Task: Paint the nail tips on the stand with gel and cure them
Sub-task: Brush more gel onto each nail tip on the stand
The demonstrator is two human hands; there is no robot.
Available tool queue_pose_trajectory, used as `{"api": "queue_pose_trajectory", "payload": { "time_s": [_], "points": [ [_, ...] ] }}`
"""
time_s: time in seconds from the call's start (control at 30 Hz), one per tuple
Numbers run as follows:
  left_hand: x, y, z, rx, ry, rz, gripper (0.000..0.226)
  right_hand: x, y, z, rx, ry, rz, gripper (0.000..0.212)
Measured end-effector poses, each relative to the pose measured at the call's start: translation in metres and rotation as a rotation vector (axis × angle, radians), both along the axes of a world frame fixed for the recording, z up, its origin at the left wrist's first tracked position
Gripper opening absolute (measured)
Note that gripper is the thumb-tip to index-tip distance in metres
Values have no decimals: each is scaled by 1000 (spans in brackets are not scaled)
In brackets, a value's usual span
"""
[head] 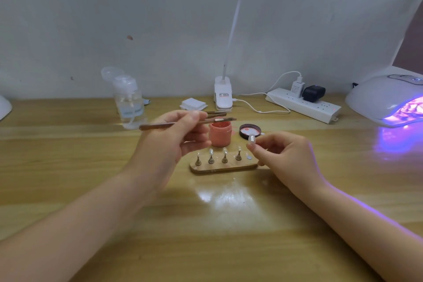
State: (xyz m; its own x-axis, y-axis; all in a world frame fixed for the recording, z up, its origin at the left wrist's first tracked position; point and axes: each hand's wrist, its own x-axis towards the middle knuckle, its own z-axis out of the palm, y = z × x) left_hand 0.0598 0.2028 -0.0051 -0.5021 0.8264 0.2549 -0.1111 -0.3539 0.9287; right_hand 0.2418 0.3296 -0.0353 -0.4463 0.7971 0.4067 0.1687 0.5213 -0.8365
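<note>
A wooden stand (223, 168) lies at the table's middle with several small metal holders (211, 160) carrying clear nail tips. One slot at its right end shows only a grey disc (249, 157). My right hand (282, 155) pinches a single holder with a clear nail tip (251, 139), lifted just right of the stand. My left hand (176, 135) grips a thin brush (190, 122), whose tip hovers over the open pink gel jar (220, 133). The jar's lid (250, 130) lies beside it, inside up.
A UV curing lamp (386, 101) glows purple at the far right. A power strip (302, 105) with plugs, a clip lamp base (223, 96), a stack of white pads (193, 105) and a clear pump bottle (129, 101) line the back of the wooden table (217, 224).
</note>
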Motion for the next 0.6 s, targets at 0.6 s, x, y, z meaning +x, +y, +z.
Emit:
{"api": "queue_pose_trajectory", "payload": {
  "time_s": [0.6],
  "points": [
    [32, -22, -35, 142, 638, 111, 20, -3, -11, -6, 13, 110, 112, 14]
  ]
}}
